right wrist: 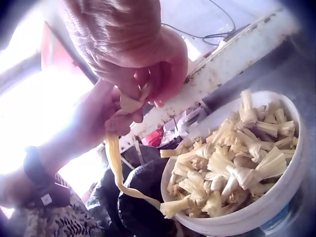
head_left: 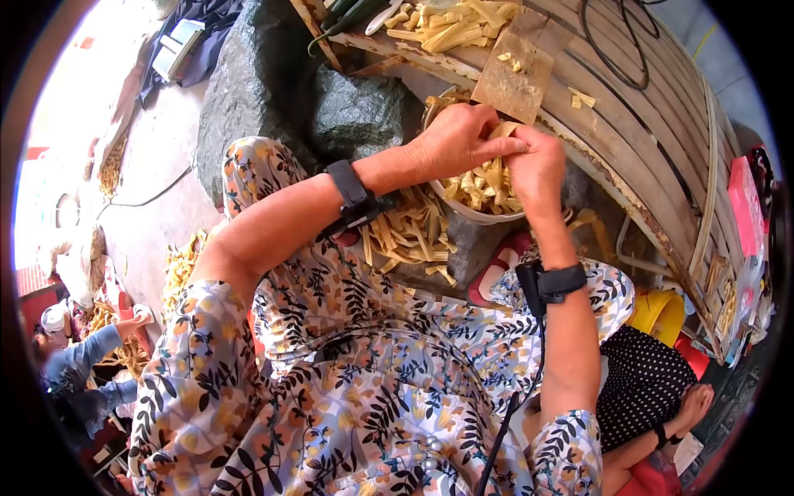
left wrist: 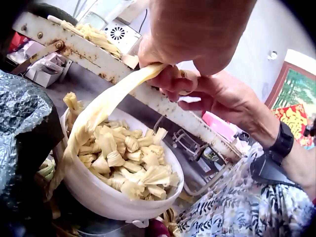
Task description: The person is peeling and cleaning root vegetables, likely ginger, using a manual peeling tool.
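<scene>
My left hand point(head_left: 459, 140) and right hand point(head_left: 538, 169) meet above a white bucket point(left wrist: 118, 205), fingertips close together. Between them both hands pinch a long, pale yellow fibrous strip point(left wrist: 101, 106). Its free end hangs down from the left hand past the bucket's rim. In the right wrist view a bend of the strip point(right wrist: 130, 102) shows at the fingers, while the right hand hides part of it. Short knotted yellow pieces point(right wrist: 237, 163) fill the bucket, many with frayed ends.
A slatted bench point(head_left: 628, 140) with a rusty edge stands beyond the bucket, carrying a small wooden board point(head_left: 514, 74) and piled strips point(head_left: 455, 25). More loose strips point(head_left: 405, 236) lie near the knees. Dark plastic point(head_left: 364, 112) bulges beside the bucket. Other people sit at both sides.
</scene>
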A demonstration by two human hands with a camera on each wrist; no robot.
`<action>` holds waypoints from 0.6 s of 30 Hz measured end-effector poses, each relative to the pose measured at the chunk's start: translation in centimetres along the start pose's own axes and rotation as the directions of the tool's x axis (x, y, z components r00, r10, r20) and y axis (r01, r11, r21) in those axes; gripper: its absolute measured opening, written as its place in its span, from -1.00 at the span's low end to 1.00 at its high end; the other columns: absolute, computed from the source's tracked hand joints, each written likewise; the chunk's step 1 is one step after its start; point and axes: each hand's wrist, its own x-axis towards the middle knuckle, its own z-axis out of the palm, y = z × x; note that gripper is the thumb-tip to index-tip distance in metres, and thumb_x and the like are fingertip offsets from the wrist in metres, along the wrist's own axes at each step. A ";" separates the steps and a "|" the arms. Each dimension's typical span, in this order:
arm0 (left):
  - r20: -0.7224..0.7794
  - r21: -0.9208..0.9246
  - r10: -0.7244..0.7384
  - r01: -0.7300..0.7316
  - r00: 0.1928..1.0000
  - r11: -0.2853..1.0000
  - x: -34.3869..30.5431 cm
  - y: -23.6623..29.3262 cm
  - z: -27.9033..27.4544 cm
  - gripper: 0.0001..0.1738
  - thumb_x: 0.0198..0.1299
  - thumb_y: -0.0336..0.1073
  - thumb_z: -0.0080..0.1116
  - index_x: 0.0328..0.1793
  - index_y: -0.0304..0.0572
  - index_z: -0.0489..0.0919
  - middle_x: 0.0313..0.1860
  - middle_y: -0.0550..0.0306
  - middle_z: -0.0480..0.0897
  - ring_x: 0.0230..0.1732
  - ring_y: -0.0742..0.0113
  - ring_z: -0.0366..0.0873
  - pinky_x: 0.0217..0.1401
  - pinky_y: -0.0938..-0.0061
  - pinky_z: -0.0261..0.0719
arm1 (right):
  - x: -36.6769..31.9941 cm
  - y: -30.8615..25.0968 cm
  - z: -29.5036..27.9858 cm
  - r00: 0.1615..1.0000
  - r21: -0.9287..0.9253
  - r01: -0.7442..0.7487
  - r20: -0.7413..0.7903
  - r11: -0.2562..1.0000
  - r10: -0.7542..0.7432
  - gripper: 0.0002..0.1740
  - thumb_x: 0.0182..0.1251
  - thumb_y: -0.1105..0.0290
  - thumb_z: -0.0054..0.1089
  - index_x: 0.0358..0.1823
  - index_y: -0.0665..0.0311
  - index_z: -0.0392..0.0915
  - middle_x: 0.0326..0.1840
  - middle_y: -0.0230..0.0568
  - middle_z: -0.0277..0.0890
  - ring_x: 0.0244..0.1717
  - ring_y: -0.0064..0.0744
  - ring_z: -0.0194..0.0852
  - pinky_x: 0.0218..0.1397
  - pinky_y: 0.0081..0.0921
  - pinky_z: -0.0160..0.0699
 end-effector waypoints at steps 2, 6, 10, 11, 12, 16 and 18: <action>-0.135 -0.089 -0.019 0.007 0.991 0.996 -0.1 -0.4 1.2 -0.65 0.12 -0.14 0.13 -0.39 -0.38 0.47 -0.70 0.01 0.42 -0.69 0.34 0.37 -0.61 0.49 0.36 | -0.1 0.6 0.9 0.981 -0.070 0.148 -0.116 0.986 -0.155 -0.93 0.00 0.46 0.18 -0.47 0.28 0.59 -0.39 -0.21 0.56 -0.36 -0.44 0.49 -0.27 -0.58 0.41; -0.116 -0.385 -0.212 0.153 0.970 0.910 0.3 -1.2 1.2 -0.63 0.15 -0.12 0.10 -0.31 -0.39 0.48 -0.66 0.20 0.42 -0.67 0.47 0.32 -0.62 0.57 0.30 | 0.0 -0.2 0.5 0.947 0.132 0.280 -0.200 0.951 -0.252 -0.92 -0.06 0.56 0.20 -0.47 0.41 0.56 -0.16 -0.23 0.52 -0.22 -0.45 0.43 -0.13 -0.57 0.40; 0.310 -0.822 -0.455 0.475 0.835 0.313 0.0 0.3 0.5 -0.67 0.19 -0.11 0.06 -0.26 -0.29 0.52 -0.58 0.39 0.37 -0.64 0.63 0.18 -0.61 0.69 0.15 | 0.6 -0.2 -1.8 0.970 0.505 0.133 -0.243 0.853 -0.007 -0.90 -0.01 0.59 0.22 -0.42 0.47 0.57 -0.08 -0.20 0.47 -0.15 -0.51 0.40 -0.09 -0.58 0.40; 0.359 -0.812 -0.492 0.525 0.794 0.254 -0.2 1.2 0.0 -0.72 0.21 -0.14 0.05 -0.22 -0.23 0.54 -0.57 0.42 0.32 -0.62 0.66 0.09 -0.59 0.73 0.06 | 0.9 0.5 -2.7 0.967 0.613 0.077 -0.238 0.786 0.090 -0.89 0.01 0.58 0.21 -0.40 0.48 0.57 -0.07 -0.19 0.46 -0.15 -0.53 0.39 -0.08 -0.60 0.39; 0.362 -0.816 -0.418 0.500 0.833 0.290 -0.3 1.1 -0.1 -0.72 0.21 -0.15 0.04 -0.21 -0.24 0.54 -0.58 0.42 0.31 -0.62 0.67 0.10 -0.59 0.73 0.07 | 1.1 0.8 -3.3 0.958 0.712 0.031 -0.221 0.702 0.182 -0.89 0.03 0.58 0.20 -0.38 0.48 0.57 -0.07 -0.17 0.46 -0.15 -0.56 0.38 -0.08 -0.62 0.39; 0.407 -0.769 -0.243 0.474 0.881 0.429 -0.9 -0.2 -1.1 -0.73 0.23 -0.19 0.02 -0.17 -0.25 0.58 -0.56 0.43 0.33 -0.61 0.68 0.12 -0.57 0.74 0.10 | 0.8 0.9 -3.4 0.923 0.783 -0.271 0.046 0.561 0.381 -0.81 0.10 0.48 0.23 -0.24 0.40 0.56 -0.16 -0.26 0.50 -0.25 -0.63 0.44 -0.21 -0.72 0.49; 0.435 -0.771 -0.204 0.480 0.877 0.418 -1.1 -1.2 -1.0 -0.74 0.23 -0.20 0.03 -0.17 -0.23 0.59 -0.56 0.42 0.35 -0.60 0.68 0.14 -0.57 0.74 0.12 | 0.4 0.6 -3.3 0.919 0.746 -0.357 0.170 0.563 0.357 -0.70 0.08 0.38 0.28 -0.16 0.35 0.53 -0.32 -0.37 0.51 -0.34 -0.68 0.44 -0.32 -0.75 0.52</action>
